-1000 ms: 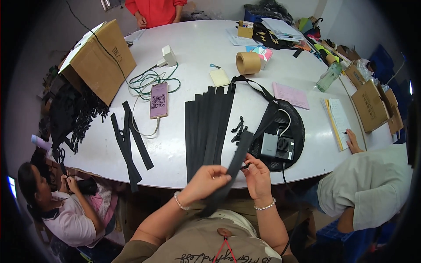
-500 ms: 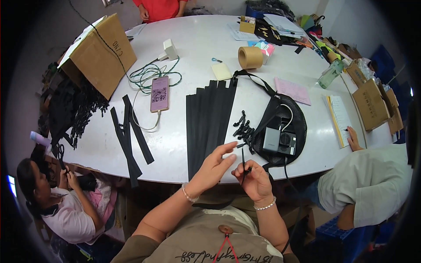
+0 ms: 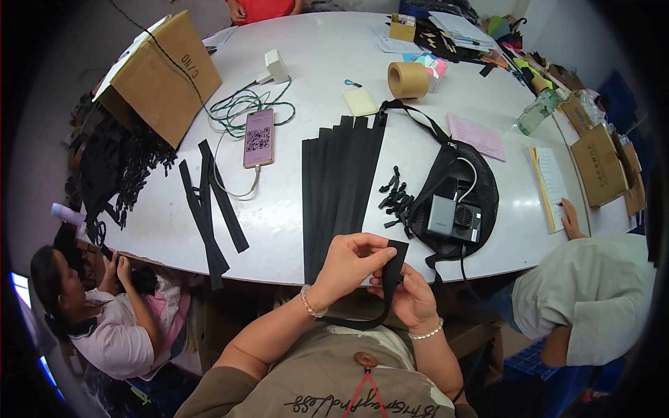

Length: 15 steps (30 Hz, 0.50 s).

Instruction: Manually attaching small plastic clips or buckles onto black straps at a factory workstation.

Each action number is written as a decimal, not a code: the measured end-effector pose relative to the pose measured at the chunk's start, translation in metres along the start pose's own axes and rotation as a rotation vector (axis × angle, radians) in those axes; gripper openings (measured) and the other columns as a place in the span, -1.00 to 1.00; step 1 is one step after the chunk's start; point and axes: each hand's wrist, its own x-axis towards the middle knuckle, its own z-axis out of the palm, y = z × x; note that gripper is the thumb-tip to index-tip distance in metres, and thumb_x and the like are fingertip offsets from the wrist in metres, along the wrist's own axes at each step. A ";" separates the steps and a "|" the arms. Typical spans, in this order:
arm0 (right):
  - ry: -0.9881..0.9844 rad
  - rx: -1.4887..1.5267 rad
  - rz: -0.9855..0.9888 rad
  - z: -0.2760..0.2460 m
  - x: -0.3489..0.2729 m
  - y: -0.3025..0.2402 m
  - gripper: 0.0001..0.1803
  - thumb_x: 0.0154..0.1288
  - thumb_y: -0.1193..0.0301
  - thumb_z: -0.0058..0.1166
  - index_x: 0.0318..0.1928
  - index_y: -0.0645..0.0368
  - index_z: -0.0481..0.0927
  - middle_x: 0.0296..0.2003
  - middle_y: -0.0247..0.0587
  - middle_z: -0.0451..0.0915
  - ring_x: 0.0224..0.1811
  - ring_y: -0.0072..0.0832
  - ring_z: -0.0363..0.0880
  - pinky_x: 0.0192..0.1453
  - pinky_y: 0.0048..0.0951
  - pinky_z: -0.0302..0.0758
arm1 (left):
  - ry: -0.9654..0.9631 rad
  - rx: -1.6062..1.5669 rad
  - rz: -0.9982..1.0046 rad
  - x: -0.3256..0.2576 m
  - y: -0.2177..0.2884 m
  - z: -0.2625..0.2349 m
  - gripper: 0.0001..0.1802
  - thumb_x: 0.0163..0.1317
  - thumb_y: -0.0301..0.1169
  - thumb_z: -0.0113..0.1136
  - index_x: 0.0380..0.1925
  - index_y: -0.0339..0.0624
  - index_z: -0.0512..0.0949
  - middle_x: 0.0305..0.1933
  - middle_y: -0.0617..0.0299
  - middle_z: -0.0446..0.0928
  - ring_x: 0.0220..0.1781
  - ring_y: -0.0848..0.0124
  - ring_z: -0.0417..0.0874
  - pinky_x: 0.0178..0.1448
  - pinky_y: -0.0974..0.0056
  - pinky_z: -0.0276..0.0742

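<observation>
Over the table's near edge, my left hand (image 3: 347, 268) pinches the upper end of a black fabric strap (image 3: 395, 268) between thumb and fingers. My right hand (image 3: 415, 304) is closed beside the strap, its fingers around a lower part of it. A bit of something small and black shows at the right fingertips, too hidden to name. From the hands the strap loops down in front of my body. Several flat black strips (image 3: 337, 184) lie side by side just beyond my left hand. A small pile of black plastic pieces (image 3: 396, 197) sits to their right.
Right of the pile lies a black mesh bag (image 3: 456, 167) holding a grey device and cable. A phone (image 3: 258, 139) on a charging cable, crossed black strips (image 3: 206, 202), a cardboard box (image 3: 167, 76) and a tape roll (image 3: 408, 80) share the table. People sit at both sides.
My left hand, its fingers apart near the small pieces before, has come back and now pinches the strap's end. The strap's flat face is turned up between both hands.
</observation>
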 end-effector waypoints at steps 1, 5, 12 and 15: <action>0.001 0.001 0.003 0.000 0.000 0.000 -0.61 0.27 0.29 0.01 -0.03 0.34 0.39 0.01 0.07 0.43 0.07 -0.14 0.44 0.22 -0.09 0.32 | 0.005 0.010 -0.005 0.000 0.000 0.000 -0.84 0.11 -0.49 0.26 -0.35 -0.39 0.57 -0.53 0.28 0.56 -0.55 0.66 0.49 -0.52 0.55 0.41; 0.010 -0.019 0.018 0.001 0.000 -0.001 -0.63 0.27 0.30 0.00 -0.05 0.33 0.40 0.01 0.07 0.44 0.09 -0.12 0.42 0.22 -0.08 0.32 | 0.017 0.018 0.008 -0.001 0.003 0.002 -0.82 0.11 -0.49 0.26 -0.32 -0.39 0.58 -0.52 0.28 0.57 -0.54 0.67 0.49 -0.51 0.56 0.41; 0.266 -0.322 -0.340 0.001 0.000 -0.009 -0.86 0.27 0.55 -0.06 -0.18 0.34 0.46 -0.19 -0.09 0.53 -0.14 -0.45 0.49 0.02 -0.41 0.43 | 0.012 0.001 0.081 -0.002 0.003 0.000 -0.83 0.11 -0.52 0.25 -0.27 -0.28 0.60 -0.43 0.29 0.58 -0.43 0.67 0.51 -0.37 0.51 0.45; 0.320 -0.467 -0.411 0.002 -0.006 -0.021 -0.89 0.21 0.62 0.01 -0.23 0.35 0.49 -0.28 -0.10 0.55 -0.21 -0.46 0.52 -0.02 -0.46 0.45 | 0.109 0.195 0.190 -0.007 0.010 0.000 -0.82 0.09 -0.56 0.22 -0.26 -0.19 0.62 -0.40 0.26 0.57 -0.40 0.59 0.53 -0.29 0.45 0.46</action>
